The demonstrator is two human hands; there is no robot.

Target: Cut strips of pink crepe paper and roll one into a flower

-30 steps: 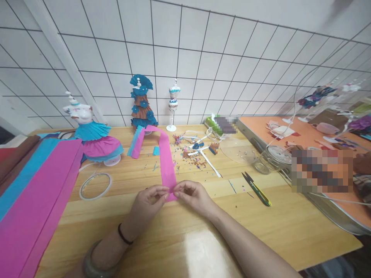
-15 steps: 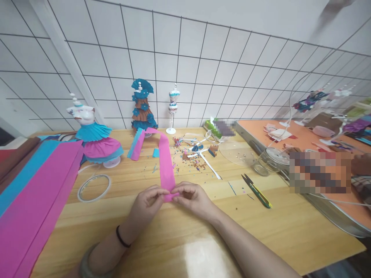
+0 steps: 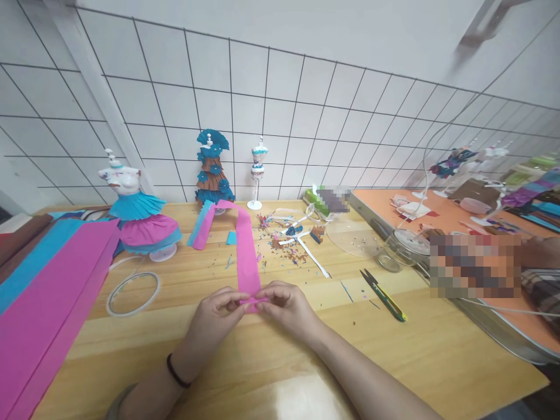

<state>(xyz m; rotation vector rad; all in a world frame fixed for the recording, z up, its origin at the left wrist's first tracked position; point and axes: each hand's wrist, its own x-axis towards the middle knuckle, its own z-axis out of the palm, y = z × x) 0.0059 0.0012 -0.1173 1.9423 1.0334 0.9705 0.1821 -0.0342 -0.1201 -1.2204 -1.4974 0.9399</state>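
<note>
A long pink crepe paper strip [image 3: 245, 251] runs across the wooden table [image 3: 271, 361] from the back toward me. My left hand [image 3: 217, 315] and my right hand [image 3: 286, 306] both pinch its near end, fingers closed on a small fold in the paper. The hands almost touch over the strip's end. A black band sits on my left wrist.
Pink and blue paper sheets [image 3: 39, 291] lie at the left. A tape ring [image 3: 132, 293] lies beside them. Mannequins in paper dresses [image 3: 133, 213] stand at the back. Yellow-handled snips [image 3: 385, 296] lie to the right, paper scraps [image 3: 289, 239] behind. An orange tray [image 3: 441, 221] with another person's hand is far right.
My fingers have folded the strip's near end a little further. The view has tilted slightly, and the hands sit a bit lower in the picture.
</note>
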